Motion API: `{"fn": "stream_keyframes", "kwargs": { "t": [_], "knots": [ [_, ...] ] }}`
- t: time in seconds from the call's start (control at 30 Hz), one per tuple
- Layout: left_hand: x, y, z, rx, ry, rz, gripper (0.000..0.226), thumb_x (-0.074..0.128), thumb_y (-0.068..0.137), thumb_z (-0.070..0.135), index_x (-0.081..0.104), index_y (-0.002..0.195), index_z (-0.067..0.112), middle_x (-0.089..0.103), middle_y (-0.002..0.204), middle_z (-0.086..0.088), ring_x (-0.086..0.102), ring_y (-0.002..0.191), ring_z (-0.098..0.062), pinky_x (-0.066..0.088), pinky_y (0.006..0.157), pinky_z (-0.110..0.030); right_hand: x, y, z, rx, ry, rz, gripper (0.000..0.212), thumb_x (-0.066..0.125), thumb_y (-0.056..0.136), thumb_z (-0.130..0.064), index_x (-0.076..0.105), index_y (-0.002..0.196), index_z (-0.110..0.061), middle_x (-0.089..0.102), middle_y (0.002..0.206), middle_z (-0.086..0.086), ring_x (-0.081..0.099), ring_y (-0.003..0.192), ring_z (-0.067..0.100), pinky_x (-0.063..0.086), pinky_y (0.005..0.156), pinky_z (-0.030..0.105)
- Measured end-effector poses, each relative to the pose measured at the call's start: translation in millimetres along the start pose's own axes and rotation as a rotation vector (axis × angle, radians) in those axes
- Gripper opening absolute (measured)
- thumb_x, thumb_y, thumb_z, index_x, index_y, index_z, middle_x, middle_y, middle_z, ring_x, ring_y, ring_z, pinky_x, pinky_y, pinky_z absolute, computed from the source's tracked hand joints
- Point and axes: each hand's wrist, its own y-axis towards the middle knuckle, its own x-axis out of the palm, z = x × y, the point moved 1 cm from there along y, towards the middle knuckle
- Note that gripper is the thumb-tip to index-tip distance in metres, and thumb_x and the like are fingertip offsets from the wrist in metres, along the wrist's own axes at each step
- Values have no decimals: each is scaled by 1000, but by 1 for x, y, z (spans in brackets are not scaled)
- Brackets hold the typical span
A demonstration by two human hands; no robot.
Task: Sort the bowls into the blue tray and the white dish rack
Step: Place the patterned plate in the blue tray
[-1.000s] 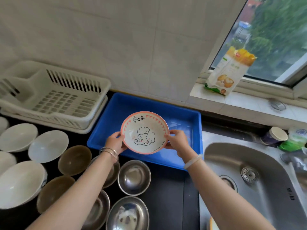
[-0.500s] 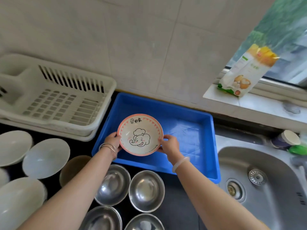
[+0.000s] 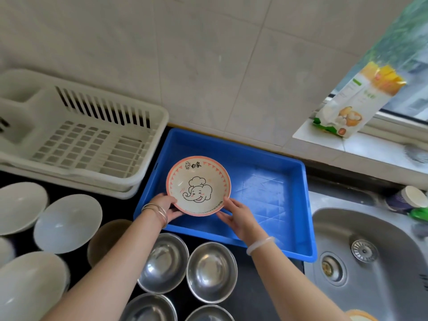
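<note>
A cream bowl with a pink rim and an elephant drawing (image 3: pixel 198 185) sits low in the left part of the blue tray (image 3: pixel 266 193). My left hand (image 3: pixel 168 208) grips its lower left rim and my right hand (image 3: pixel 240 218) touches its lower right rim, fingers partly under it. The white dish rack (image 3: pixel 92 144) stands to the left of the tray with nothing in it. On the black counter in front lie several steel bowls (image 3: pixel 212 272), several white bowls (image 3: pixel 67 223) and a brown bowl (image 3: pixel 104 239), partly hidden by my left arm.
A steel sink (image 3: pixel 370 262) lies right of the tray. A food packet (image 3: pixel 354 100) leans on the window sill. A cup (image 3: pixel 410 198) and a green item stand behind the sink. The tiled wall rises close behind the rack and tray.
Both hands have carried the elephant bowl forward and down into the blue tray. The view has shifted closer over the tray.
</note>
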Motion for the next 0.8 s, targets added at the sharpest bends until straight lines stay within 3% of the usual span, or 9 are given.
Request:
{"fn": "stream_keyframes", "kwargs": {
  "t": [0.1, 0.2, 0.33, 0.5, 0.8],
  "knots": [
    [2, 2, -2, 38, -76, 14, 41, 40, 91, -9, 40, 132, -3, 48, 133, -25, 47, 124, -36, 39, 101, -47, 13, 7, -4, -20, 47, 26, 27, 54, 95, -19, 61, 113, 0, 70, 100, 14, 70, 81, 22, 57, 67, 19],
    [7, 3, -1, 98, -116, 25, 39, 44, 91, -4, 47, 129, 2, 56, 117, -17, 53, 108, -27, 44, 92, -38, 26, 15, -11, -35, 85, 49, 25, 52, 96, -16, 59, 114, 1, 69, 95, 13, 71, 74, 19, 56, 61, 18],
    [13, 5, 2, 134, -171, -18, 38, 44, 93, 1, 49, 129, 12, 55, 116, -12, 52, 112, -31, 45, 89, -42, 37, 26, -16, -40, 104, 82, 20, 51, 96, -14, 59, 110, -1, 68, 93, 12, 70, 70, 18, 57, 58, 19],
    [17, 11, 12, 176, -185, -38, 36, 43, 94, 3, 49, 129, 10, 53, 130, -17, 52, 108, -32, 46, 90, -41, 46, 34, -22, -64, 123, 102, 20, 53, 95, -11, 58, 110, 2, 67, 96, 16, 67, 80, 24, 59, 61, 21],
    [19, 14, 9, 222, -177, -21, 36, 46, 93, 3, 50, 129, 7, 56, 122, -16, 53, 114, -32, 47, 90, -39, 46, 34, -24, -48, 102, 99, 30, 56, 94, -18, 58, 118, 1, 68, 104, 15, 69, 84, 24, 59, 68, 23]
  ]
}}
